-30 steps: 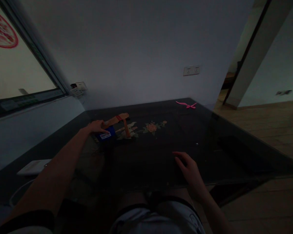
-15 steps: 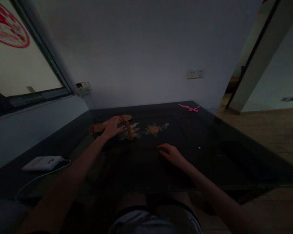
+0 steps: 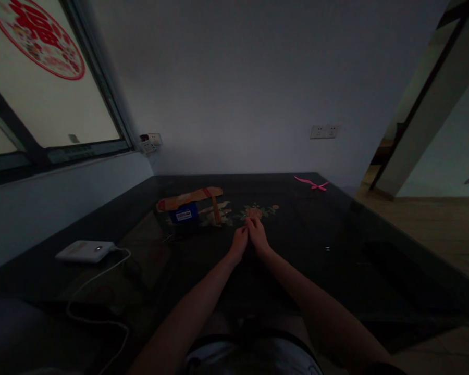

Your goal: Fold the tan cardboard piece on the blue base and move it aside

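Observation:
My left hand (image 3: 239,244) and my right hand (image 3: 258,235) meet above the middle of the dark table, fingers closed and pressed together. Nothing shows in either of them, though the inner sides of the fingers are hidden. To their left, a long flat brown piece (image 3: 187,198) with a reddish end lies across the top of a small blue box (image 3: 184,213) with a white label. A narrow brown strip (image 3: 216,209) slants down from its right part toward the tabletop. Both hands are apart from these things.
The dark glossy table (image 3: 297,229) has a flower pattern (image 3: 254,212) just beyond my hands. A white power bank (image 3: 86,251) with a white cable (image 3: 97,272) lies at left. A pink ribbon-like strip (image 3: 311,183) lies at the far right. Wall sockets (image 3: 324,132) are behind.
My left hand has left the brown piece and moved right and nearer to me, meeting my right hand. The blue box now shows under the brown piece. The view has shifted left.

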